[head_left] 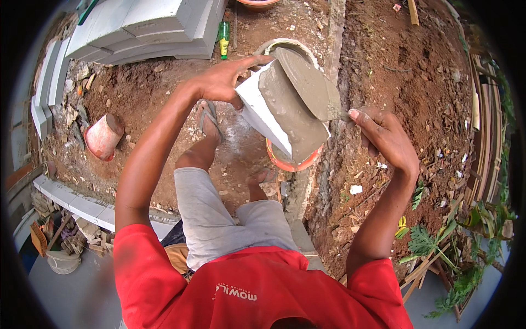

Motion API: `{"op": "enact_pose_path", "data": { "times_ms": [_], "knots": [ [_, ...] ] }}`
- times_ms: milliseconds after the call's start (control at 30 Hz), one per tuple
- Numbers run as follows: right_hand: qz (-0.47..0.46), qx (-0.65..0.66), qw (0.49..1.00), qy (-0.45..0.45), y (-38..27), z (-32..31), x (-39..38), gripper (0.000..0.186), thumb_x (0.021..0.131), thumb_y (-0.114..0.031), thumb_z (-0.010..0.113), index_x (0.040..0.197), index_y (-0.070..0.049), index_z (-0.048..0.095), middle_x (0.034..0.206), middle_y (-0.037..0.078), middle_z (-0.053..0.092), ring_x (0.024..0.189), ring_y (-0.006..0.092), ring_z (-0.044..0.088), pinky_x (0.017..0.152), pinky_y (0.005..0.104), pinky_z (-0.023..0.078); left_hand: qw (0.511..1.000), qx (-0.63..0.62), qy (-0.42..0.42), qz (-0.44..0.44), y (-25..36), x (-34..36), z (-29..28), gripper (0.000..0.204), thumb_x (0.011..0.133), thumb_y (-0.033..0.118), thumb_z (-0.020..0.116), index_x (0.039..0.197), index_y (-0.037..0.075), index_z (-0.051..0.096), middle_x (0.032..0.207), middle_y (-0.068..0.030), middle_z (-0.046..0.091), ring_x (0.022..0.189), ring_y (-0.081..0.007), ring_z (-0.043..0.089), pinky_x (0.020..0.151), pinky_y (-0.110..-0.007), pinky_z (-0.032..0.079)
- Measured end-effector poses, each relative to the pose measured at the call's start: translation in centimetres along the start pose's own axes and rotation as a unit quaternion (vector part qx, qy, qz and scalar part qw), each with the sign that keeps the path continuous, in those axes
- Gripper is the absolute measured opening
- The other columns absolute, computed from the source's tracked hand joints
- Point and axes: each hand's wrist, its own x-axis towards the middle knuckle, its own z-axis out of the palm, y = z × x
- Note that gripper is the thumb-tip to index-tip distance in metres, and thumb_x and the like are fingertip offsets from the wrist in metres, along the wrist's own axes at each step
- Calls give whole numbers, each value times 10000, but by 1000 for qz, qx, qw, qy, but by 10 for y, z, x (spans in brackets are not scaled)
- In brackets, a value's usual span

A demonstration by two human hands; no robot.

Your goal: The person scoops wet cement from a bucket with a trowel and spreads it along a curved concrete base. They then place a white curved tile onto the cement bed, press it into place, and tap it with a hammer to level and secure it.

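Note:
My left hand (219, 81) grips a white lightweight concrete block (253, 104) by its end, fingers on the far side and thumb on the near side. Wet grey mortar (282, 112) coats the block's upper face and reaches its lower right edge. In my right hand (388, 134) is a trowel (307, 82), its broad blade smeared with mortar and lying over the block's far right part. Most of the trowel's handle is hidden by my fingers. Below the block, an orange-rimmed bucket (300, 167) shows partly. Beyond the block, a mortar-crusted round container (298, 43) is partly covered.
White blocks (148, 27) are stacked at the far left, with a green bottle (223, 39) beside them. A dirty bucket (104, 137) lies tipped on the soil. A narrow concrete strip (335, 33) runs past the containers. Planks (487, 131) and cut leaves (424, 241) lie right.

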Motion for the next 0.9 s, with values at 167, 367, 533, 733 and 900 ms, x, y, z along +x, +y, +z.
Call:
{"op": "enact_pose_path", "data": {
  "times_ms": [167,367,533,733,900],
  "knots": [
    [-95,-72,992,28,-4,40,-40,462,1058,-445,636,947,-4,713,594,143,551,529,287,582,569,437,454,999,-25,-18,-18,3,20,-5,1346,453,88,880,1671,255,330,1620,-126,510,1459,-353,513,1250,-576,394],
    [-82,-14,992,91,20,111,-84,352,1017,-346,705,970,3,682,670,244,609,663,460,607,660,503,483,998,-53,-11,-26,22,33,-6,1347,443,57,857,1670,257,336,1548,-118,582,1376,-358,578,1221,-560,428],
    [-23,9,999,39,46,147,-99,390,990,-402,714,1034,-15,703,829,279,689,841,491,681,734,545,522,999,-31,-9,-5,17,48,-6,1339,437,102,860,1669,193,344,1545,-141,575,1382,-337,563,1205,-508,438],
    [96,-21,995,-30,156,143,-99,426,951,-411,724,1145,-31,736,963,302,737,969,461,721,876,548,544,999,-4,30,21,16,33,-5,1298,479,116,881,1663,188,355,1600,-158,535,1472,-335,507,1244,-463,389],
    [93,-17,995,41,161,110,-9,466,920,-352,714,1193,25,727,1058,322,741,1034,477,716,925,552,539,999,30,5,-32,21,16,4,1405,410,284,963,1663,131,348,1641,-144,481,1517,-341,454,1285,-489,337]
  ]
}}
